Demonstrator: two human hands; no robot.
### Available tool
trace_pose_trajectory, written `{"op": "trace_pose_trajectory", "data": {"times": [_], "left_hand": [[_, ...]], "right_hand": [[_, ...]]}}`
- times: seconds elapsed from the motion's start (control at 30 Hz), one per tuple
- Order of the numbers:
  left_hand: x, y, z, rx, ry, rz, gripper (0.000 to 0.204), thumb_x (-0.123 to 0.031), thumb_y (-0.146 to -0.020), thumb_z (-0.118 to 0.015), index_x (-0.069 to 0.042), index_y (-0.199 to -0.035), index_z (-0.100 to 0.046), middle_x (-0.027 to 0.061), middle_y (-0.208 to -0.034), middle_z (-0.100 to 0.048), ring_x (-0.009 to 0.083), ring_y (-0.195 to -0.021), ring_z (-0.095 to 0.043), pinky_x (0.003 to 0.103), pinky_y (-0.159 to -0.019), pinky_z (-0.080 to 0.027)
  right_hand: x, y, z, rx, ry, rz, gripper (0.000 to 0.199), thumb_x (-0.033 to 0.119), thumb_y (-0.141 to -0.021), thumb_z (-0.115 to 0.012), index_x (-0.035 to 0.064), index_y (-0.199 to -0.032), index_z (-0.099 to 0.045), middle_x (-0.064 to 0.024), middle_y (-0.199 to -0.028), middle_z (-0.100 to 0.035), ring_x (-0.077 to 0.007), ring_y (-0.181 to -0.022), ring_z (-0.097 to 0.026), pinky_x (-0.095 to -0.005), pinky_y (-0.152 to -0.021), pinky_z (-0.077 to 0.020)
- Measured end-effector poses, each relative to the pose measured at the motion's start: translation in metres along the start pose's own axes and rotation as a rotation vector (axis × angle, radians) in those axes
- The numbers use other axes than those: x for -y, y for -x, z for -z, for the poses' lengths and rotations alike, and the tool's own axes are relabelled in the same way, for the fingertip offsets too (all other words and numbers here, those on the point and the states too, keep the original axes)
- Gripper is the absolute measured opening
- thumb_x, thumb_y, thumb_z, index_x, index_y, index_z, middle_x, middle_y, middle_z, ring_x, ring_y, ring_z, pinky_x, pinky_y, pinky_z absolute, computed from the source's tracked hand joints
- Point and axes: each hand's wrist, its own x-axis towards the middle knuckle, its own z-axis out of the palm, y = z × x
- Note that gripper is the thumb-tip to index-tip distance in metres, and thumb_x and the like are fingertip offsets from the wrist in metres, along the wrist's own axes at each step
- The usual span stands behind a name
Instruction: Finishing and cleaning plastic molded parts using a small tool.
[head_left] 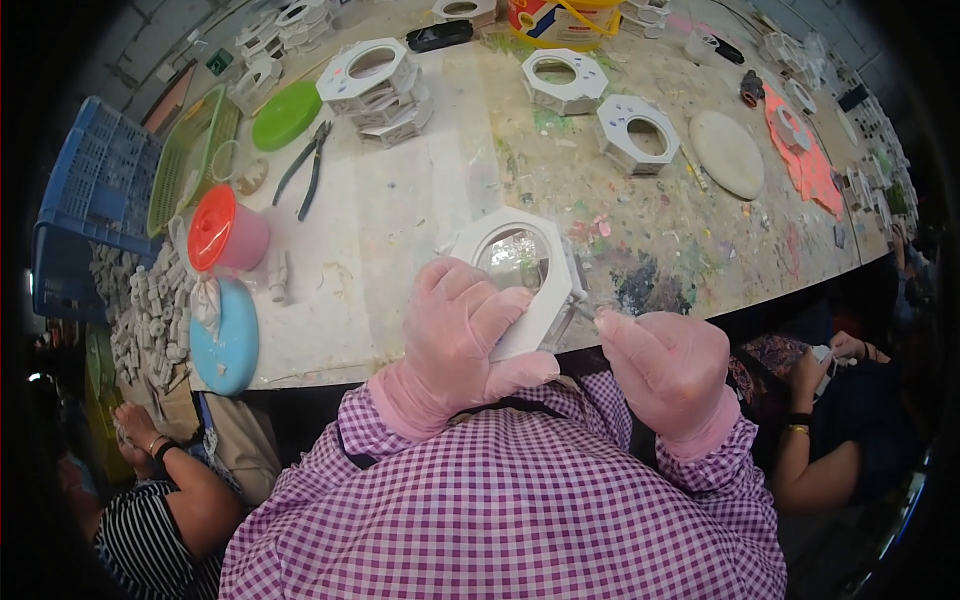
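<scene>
My left hand (460, 330), in a pink glove, is closed around a white octagonal frame (541, 322) with a round opening and something clear, shiny behind it. The frame is tilted at the table's near edge in front of me. My right hand (665, 368), gloved too, pinches a thin greyish stick-like tool (584, 306). Its far end meets the frame's right side; the tip's shape is too small to make out, and the rest is hidden in my fist.
Similar frames (640, 135) stand across the table, some in a stack (372, 85). Left are pliers (312, 172), a red-lidded pink tub (228, 232), a blue disc (224, 345) and a heap of small grey pieces (145, 320). Other people (165, 490) work on both sides.
</scene>
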Motion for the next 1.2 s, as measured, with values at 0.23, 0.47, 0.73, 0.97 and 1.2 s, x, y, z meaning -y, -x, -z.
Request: {"op": "trace_pose_trajectory", "data": {"times": [0.23, 0.47, 0.73, 0.97, 1.2], "left_hand": [[-0.003, -0.004, 0.003, 0.012, -0.022, -0.008, 0.057, -0.064, -0.081, -0.072, -0.009, -0.096, -0.067, 0.0021, -0.073, -0.059, 0.0234, -0.069, -0.058, 0.039, -0.074, -0.045], [-0.003, -0.004, 0.001, 0.037, -0.073, -0.021, 0.058, -0.064, -0.079, -0.074, -0.009, -0.095, -0.068, 0.0021, -0.072, -0.058, 0.0223, -0.068, -0.058, 0.039, -0.073, -0.044], [0.003, 0.023, -0.008, 0.145, -0.140, 0.077, 0.052, -0.058, -0.076, -0.080, -0.010, -0.090, -0.066, 0.0015, -0.073, -0.056, 0.0230, -0.069, -0.056, 0.039, -0.073, -0.044], [-0.002, 0.045, -0.008, 0.242, -0.177, 0.078, 0.054, -0.052, -0.069, -0.087, -0.011, -0.094, -0.063, 0.0023, -0.079, -0.053, 0.0236, -0.079, -0.054, 0.042, -0.081, -0.043], [-0.006, 0.044, -0.012, 0.326, -0.215, 0.091, 0.053, -0.049, -0.069, -0.087, -0.012, -0.097, -0.063, 0.0024, -0.081, -0.054, 0.0239, -0.084, -0.055, 0.043, -0.085, -0.043]], "right_hand": [[0.004, 0.000, -0.001, 0.096, -0.018, 0.037, 0.016, 0.008, -0.079, -0.075, 0.0082, -0.095, -0.074, -0.0013, -0.062, -0.054, -0.0186, -0.052, -0.057, -0.0327, -0.043, -0.0417], [0.008, 0.009, -0.007, 0.155, -0.011, 0.083, 0.020, 0.008, -0.078, -0.075, 0.0077, -0.098, -0.074, -0.0014, -0.064, -0.053, -0.0180, -0.054, -0.058, -0.0321, -0.044, -0.0421], [-0.005, 0.040, -0.039, 0.085, -0.369, -0.324, 0.026, 0.006, -0.090, -0.071, 0.0045, -0.116, -0.073, -0.0103, -0.090, -0.074, -0.0193, -0.069, -0.070, -0.0293, -0.061, -0.0545], [0.001, 0.069, -0.052, 0.182, -0.982, -1.066, 0.032, 0.004, -0.097, -0.064, 0.0005, -0.129, -0.068, -0.0027, -0.089, -0.071, -0.0066, -0.076, -0.059, -0.0249, -0.072, -0.0511], [0.002, 0.083, -0.060, 0.084, -0.760, -0.864, 0.026, 0.005, -0.094, -0.069, 0.0023, -0.120, -0.071, -0.0076, -0.092, -0.074, -0.0116, -0.083, -0.068, -0.0258, -0.074, -0.0536]]}}
